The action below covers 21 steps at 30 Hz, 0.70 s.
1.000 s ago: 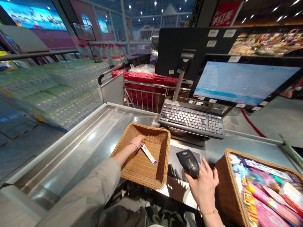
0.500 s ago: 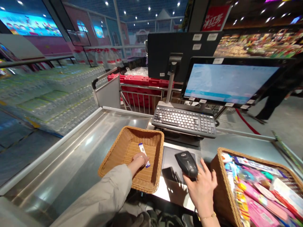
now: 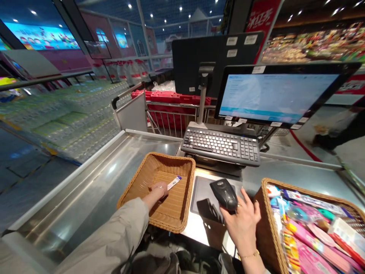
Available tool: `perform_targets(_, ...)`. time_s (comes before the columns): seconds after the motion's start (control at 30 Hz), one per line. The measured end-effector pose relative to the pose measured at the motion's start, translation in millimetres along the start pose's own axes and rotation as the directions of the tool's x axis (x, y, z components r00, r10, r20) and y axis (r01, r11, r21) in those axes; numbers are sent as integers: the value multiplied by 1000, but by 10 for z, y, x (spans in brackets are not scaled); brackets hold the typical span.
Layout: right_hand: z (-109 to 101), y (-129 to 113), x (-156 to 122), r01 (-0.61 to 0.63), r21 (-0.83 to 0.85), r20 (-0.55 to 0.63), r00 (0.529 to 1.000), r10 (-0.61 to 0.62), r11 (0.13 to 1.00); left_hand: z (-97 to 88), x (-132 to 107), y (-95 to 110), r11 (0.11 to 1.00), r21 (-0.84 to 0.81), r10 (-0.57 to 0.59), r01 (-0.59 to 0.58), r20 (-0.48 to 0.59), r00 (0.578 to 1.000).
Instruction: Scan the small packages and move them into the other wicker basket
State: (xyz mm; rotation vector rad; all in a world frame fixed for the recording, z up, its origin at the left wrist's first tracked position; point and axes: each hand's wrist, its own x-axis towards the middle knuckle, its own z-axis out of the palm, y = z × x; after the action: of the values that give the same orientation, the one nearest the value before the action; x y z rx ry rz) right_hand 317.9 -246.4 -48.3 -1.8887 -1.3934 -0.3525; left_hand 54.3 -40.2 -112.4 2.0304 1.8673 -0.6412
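Note:
My left hand (image 3: 157, 189) reaches into a shallow wicker basket (image 3: 159, 155) on the left. Its fingers are curled at one end of a small white and blue packet (image 3: 174, 183), which lies flat on the basket floor and points right. My right hand (image 3: 242, 222) is wrapped around a black barcode scanner (image 3: 224, 192), held over a dark pad (image 3: 201, 190) between the two baskets. At the right stands a deeper wicker basket (image 3: 261, 201) full of several colourful packets.
A grey keyboard (image 3: 221, 144) and a lit monitor (image 3: 273, 95) stand behind the pad. The steel counter (image 3: 99, 190) runs away to the left. A trolley with red baskets (image 3: 171, 110) sits beyond it. A person's legs (image 3: 342, 133) pass at far right.
My left hand has drawn back toward me inside the basket, and the packet has swung to point up and right. The right hand keeps the scanner in nearly the same spot.

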Motion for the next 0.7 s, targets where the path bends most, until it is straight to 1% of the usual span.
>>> perform_targets(0.07, 10, 3, 20, 13, 14, -1, 1000, -13, 1000, -85, -54, -55, 999, 44, 0, 3, -61, 998)
perform_targets(0.13, 19, -3, 44, 33, 20, -11, 999, -33, 999, -168, -134, -103, 996, 80, 41, -30, -142, 989)
perform_targets(0.27, 31, -39, 95, 76, 15, -25, 997, -76, 997, -309, -335, -171, 984, 129, 153, -121, -283, 947)
perform_targets(0.4, 28, -88, 128, 96, 13, -29, 995, -95, 995, -408, -513, -211, 974, 156, 213, -165, -371, 904)
perform_targets(0.47, 22, -109, 135, 97, 14, -28, 995, -96, 995, -443, -587, -226, 969, 165, 235, -181, -418, 877)
perform_targets(0.6, -3, -138, 128, 103, 16, -32, 994, -103, 995, -497, -722, -241, 959, 178, 282, -220, -518, 808)
perform_targets(0.7, -38, -157, 115, 99, 21, -33, 995, -98, 995, -543, -813, -231, 954, 181, 301, -241, -569, 765)
